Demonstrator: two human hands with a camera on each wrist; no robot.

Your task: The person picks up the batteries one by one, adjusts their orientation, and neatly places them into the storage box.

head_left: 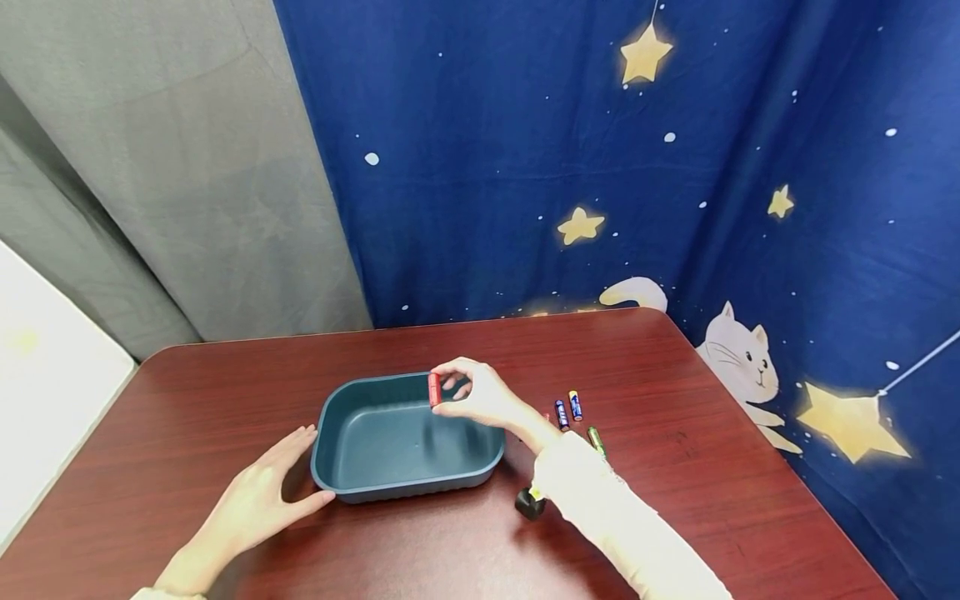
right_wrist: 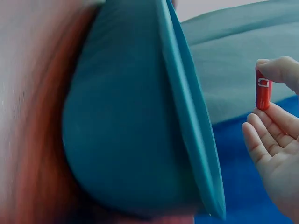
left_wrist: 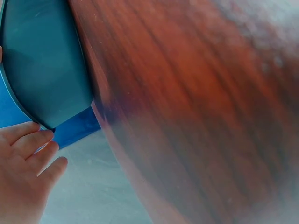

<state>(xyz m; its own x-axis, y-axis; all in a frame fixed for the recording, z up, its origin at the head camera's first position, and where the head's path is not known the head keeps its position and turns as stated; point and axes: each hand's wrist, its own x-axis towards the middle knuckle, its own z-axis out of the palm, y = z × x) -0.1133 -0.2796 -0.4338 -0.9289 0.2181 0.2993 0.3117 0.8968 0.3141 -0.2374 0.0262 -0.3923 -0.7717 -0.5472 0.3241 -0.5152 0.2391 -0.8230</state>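
Observation:
A red battery (head_left: pixel 434 390) is pinched end to end between the thumb and a finger of my right hand (head_left: pixel 478 395), above the far right part of a teal plastic basin (head_left: pixel 408 486). In the right wrist view the battery (right_wrist: pixel 263 87) stands nearly upright, with a white mark on its side. My left hand (head_left: pixel 258 492) touches the basin's left end, its fingers and thumb spread along the rim. The left wrist view shows those fingers (left_wrist: pixel 32 140) relaxed against the basin's edge.
To the right of the basin lie two blue batteries (head_left: pixel 562 415) and a green one (head_left: pixel 596 441), partly behind the right sleeve. A small black object (head_left: pixel 529 503) shows under the right wrist. The dark red table (head_left: pixel 720 500) ends at a blue curtain (head_left: pixel 487 167).

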